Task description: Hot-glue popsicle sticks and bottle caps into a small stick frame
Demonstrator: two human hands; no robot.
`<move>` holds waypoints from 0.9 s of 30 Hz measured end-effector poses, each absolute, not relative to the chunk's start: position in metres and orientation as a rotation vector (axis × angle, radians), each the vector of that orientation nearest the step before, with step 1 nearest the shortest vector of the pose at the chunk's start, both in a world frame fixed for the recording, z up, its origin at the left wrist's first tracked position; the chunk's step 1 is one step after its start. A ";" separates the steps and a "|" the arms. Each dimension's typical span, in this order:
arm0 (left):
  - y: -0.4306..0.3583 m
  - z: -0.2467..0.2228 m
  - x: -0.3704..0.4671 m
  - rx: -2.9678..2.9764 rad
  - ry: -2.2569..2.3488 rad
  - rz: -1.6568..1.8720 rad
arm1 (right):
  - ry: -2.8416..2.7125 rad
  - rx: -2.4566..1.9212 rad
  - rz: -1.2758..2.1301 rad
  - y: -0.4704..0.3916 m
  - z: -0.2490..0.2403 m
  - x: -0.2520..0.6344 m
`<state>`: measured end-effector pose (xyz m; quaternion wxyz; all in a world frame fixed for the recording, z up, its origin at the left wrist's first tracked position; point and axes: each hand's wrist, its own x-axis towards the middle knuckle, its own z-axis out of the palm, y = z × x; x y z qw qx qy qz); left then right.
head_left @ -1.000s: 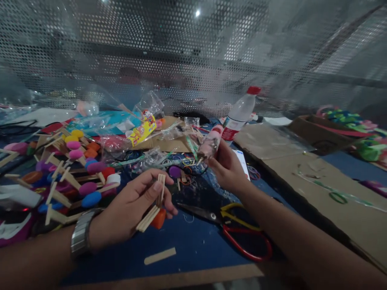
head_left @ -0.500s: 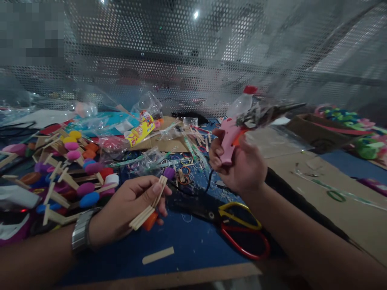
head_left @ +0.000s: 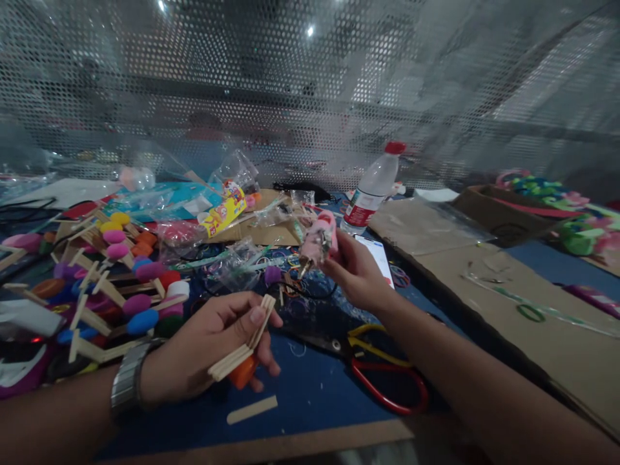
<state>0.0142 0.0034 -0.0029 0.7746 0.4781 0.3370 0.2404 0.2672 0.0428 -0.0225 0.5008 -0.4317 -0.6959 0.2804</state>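
My left hand (head_left: 213, 339) pinches a small bundle of wooden sticks (head_left: 232, 361) bent at an angle, with an orange cap (head_left: 243, 371) beneath it. A pink glue gun (head_left: 318, 239) is gripped in my right hand (head_left: 361, 271), its nozzle pointing down and toward my left hand. Just below the bundle, a single flat wooden stick (head_left: 252, 410) lies on the blue table surface (head_left: 310, 413). Scissors with yellow and red handles (head_left: 387, 368) rest to the right of my left hand.
Stick pieces with coloured caps (head_left: 138, 303) crowd the left side. Behind are a bottle with a red lid (head_left: 372, 187), a phone (head_left: 375, 255), a yellow wrapper (head_left: 225, 210) and plastic scraps. Brown cardboard (head_left: 484, 284) covers the right. A perforated metal screen (head_left: 290, 97) stands behind.
My right hand has lowered the glue gun and brought it left, turning its nozzle from the right to downward. The bottle and phone now show. My left hand has shifted slightly.
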 end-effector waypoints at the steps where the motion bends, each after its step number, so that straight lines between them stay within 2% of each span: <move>1: 0.004 -0.002 0.014 1.053 0.741 0.505 | -1.714 -1.048 0.678 0.043 -0.024 0.269; 11: 0.008 0.001 0.012 1.094 0.763 0.340 | -1.914 -1.243 0.368 0.043 -0.021 0.269; 27: 0.005 0.002 0.010 1.130 0.780 0.372 | -1.940 -1.139 0.443 0.040 -0.024 0.268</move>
